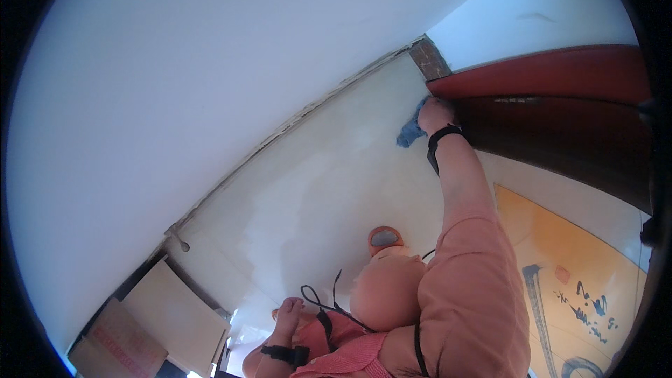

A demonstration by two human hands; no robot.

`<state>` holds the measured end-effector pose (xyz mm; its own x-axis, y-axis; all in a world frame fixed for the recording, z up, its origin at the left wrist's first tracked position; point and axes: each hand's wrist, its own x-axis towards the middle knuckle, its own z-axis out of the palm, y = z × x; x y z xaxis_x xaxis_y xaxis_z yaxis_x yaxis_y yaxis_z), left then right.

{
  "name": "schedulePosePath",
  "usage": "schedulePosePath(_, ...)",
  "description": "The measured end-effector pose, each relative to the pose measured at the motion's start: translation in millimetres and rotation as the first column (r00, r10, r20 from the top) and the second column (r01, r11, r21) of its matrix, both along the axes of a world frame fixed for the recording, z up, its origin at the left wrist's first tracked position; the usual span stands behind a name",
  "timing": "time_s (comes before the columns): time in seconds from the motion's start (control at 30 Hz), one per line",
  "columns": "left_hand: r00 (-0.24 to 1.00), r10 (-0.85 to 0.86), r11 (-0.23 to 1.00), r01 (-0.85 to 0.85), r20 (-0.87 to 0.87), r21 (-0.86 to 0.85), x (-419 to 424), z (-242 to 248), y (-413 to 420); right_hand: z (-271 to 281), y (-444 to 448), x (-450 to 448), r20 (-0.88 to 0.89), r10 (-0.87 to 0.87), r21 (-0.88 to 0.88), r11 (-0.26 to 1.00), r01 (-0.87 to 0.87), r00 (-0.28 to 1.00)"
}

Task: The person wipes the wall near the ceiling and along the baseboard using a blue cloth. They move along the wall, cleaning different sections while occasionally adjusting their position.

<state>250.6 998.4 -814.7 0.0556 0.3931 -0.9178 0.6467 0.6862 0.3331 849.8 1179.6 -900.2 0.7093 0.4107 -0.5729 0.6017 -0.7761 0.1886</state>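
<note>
My right hand (437,114), a black strap at its wrist, reaches far forward and is shut on a blue cloth (412,132). The cloth lies bunched against the pale floor (336,157), beside the end of a dark red piece of furniture (546,115). Low in the view, my left hand (290,315) hangs near my knee with its fingers loosely bent and close together. No object shows in it, but its palm side is partly hidden. It too has a black wrist strap. A black cord (315,298) loops beside it.
A white wall (173,79) meets the floor along a chipped, dirty edge. Cardboard pieces (173,315) lean at the lower left, near a small floor doorstop (184,246). A yellow panel with black brush marks (572,252) lies at the right. An orange slipper (385,239) shows by my knee.
</note>
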Motion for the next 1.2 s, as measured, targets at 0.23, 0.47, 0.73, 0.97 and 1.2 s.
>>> schedulePosePath(0.23, 0.990, -0.144, 0.989, 0.144, 0.002, 0.016, 11, -15, 11, -28, -41, 23, -0.073, 0.335, 0.046, 0.942, -0.332, 0.939)
schedulePosePath(0.47, 0.989, -0.148, 0.987, 0.147, 0.011, 0.071, 22, -18, 33, -13, -45, 16, -0.076, 0.526, 0.083, 0.850, -0.520, 0.847)
schedulePosePath(0.73, 0.949, -0.314, 0.944, 0.309, 0.032, 0.118, 43, -20, 34, -8, -62, -3, -0.076, 0.646, 0.234, 0.752, -0.617, 0.759)
schedulePosePath(0.97, 0.953, -0.300, 0.941, 0.301, -0.030, 0.154, 37, -13, 30, -36, -38, 10, -0.029, -0.005, 0.307, 0.952, 0.014, 1.000)
schedulePosePath(1.2, 0.886, -0.460, 0.871, 0.463, -0.062, 0.163, 66, -11, 42, -37, -47, -15, 0.022, 0.335, 0.077, 0.939, -0.335, 0.942)
